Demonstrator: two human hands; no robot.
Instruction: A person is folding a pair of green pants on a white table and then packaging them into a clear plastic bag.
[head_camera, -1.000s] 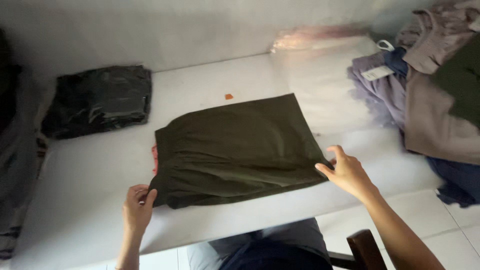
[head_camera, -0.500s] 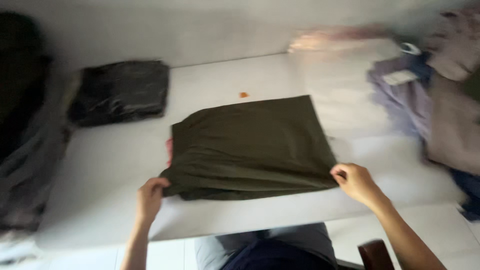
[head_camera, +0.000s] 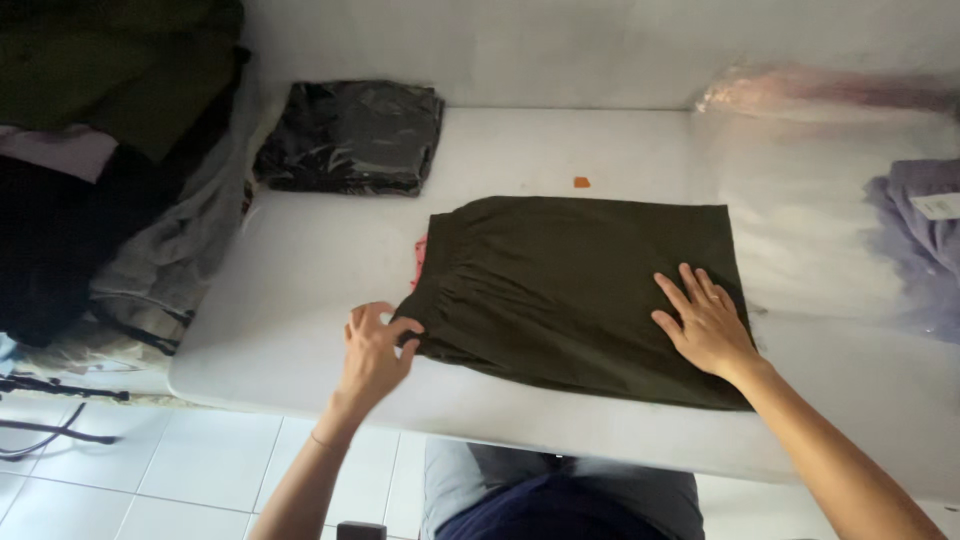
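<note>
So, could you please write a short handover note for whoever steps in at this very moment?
Left hand: fingers pinch the near-left corner of the folded dark olive garment.
Right hand: lies flat, fingers spread, on the garment's right part, near its edge.
Garment: folded into a rough rectangle, flat on the white table, with something red showing at its left edge.
Done: it lies folded.
Left: both hands are on it. A bagged black garment lies at the back left; loose clothes lie at the right.
</note>
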